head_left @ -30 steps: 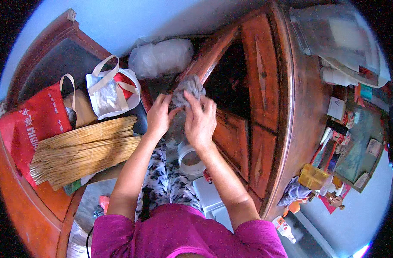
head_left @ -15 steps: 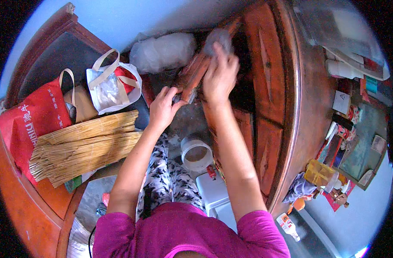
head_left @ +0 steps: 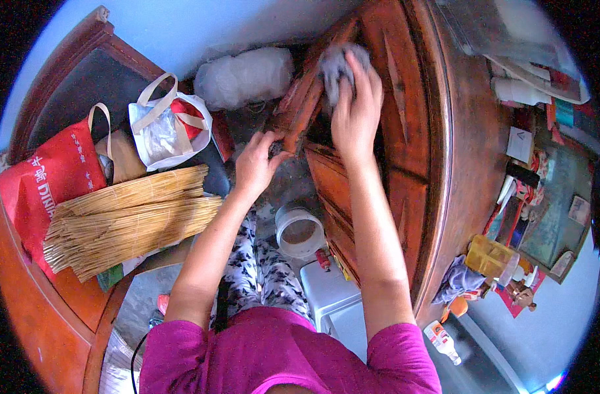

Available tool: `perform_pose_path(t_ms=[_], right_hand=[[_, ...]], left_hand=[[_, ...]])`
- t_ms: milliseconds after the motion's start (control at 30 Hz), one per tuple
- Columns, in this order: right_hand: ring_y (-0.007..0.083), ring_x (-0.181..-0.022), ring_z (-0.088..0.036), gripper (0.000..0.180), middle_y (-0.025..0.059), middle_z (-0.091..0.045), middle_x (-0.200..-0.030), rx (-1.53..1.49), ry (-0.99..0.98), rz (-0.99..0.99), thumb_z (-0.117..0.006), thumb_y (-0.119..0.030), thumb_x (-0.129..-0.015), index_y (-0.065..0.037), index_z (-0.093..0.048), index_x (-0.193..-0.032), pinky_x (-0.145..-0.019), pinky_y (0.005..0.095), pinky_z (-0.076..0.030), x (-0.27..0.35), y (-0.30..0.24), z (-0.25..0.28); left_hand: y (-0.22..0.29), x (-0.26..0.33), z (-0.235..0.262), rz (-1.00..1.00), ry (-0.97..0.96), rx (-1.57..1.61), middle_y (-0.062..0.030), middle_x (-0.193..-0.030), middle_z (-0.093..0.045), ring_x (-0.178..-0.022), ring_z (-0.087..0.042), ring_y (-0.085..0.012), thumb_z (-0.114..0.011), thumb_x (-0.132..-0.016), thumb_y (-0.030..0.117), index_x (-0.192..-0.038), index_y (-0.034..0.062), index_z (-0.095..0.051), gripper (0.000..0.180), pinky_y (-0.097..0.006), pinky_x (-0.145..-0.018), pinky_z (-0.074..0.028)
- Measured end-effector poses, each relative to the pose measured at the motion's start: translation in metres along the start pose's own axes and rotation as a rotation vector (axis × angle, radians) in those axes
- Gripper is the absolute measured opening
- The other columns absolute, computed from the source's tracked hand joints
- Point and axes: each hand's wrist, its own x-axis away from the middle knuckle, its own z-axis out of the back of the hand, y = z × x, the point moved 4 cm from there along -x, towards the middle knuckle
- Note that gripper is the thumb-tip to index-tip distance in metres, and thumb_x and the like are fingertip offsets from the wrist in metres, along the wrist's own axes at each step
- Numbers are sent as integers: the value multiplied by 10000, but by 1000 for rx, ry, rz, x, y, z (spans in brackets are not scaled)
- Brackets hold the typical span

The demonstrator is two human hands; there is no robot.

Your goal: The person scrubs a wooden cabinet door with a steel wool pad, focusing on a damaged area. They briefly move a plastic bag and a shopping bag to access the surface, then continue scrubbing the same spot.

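A reddish-brown wooden cabinet door point(head_left: 306, 108) stands swung out from the cabinet point(head_left: 405, 125). My left hand point(head_left: 255, 161) is closed on the near corner of that door, fingers curled over its edge. In my right hand point(head_left: 356, 118) is a crumpled grey cloth point(head_left: 336, 71), pressed near the upper part of the door, by the dark opening. My fingers lie over the cloth and hide part of it. A second wooden door or drawer front point(head_left: 336, 180) juts out below my right forearm.
To the left, a bundle of thin straw-coloured sticks point(head_left: 129, 213), a red bag point(head_left: 47, 174) and a white tote point(head_left: 172, 148) rest on a chair. A plastic-wrapped bundle point(head_left: 244, 77) lies by the wall. On the floor are a white bucket point(head_left: 283, 230) and a pale box point(head_left: 326, 289).
My right hand and the cloth have shifted to the right and slightly toward me. My left hand keeps its hold on the door, a little further right.
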Motion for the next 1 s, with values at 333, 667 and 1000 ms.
perform_pose_path(t_ms=[333, 667, 1000], right_hand=[[451, -1133, -488, 279, 241, -505, -1226, 219, -318, -173, -627, -51, -923, -171, -689, -1168, -984, 506, -437, 103, -6, 17], [363, -1209, -552, 447, 229, -571, -1280, -85, -385, -449, -626, -31, -922, 28, -521, -1353, -1080, 415, -406, 180, -36, 123], [392, -1407, -425, 605, 235, -437, -1520, -333, -507, -377, -580, -260, -1004, 21, -387, -1504, -1180, 425, -319, 138, -48, 102]], left_hand=[[28, 11, -54, 21, 28, 90, -129, -1126, -637, -1006, -645, -393, -785, -821, 247, -1230, 121, -583, 474, -472, -779, -538], [65, 9, -106, -43, -111, 375, -182, -1256, -624, -1135, -606, -405, -662, -870, 91, -1291, 162, -606, 430, -464, -932, -509], [64, 63, -51, 681, -639, 1781, -103, -1360, -614, -1267, -567, -244, -587, -953, 609, -1423, 88, -520, 705, -440, -1080, -445]])
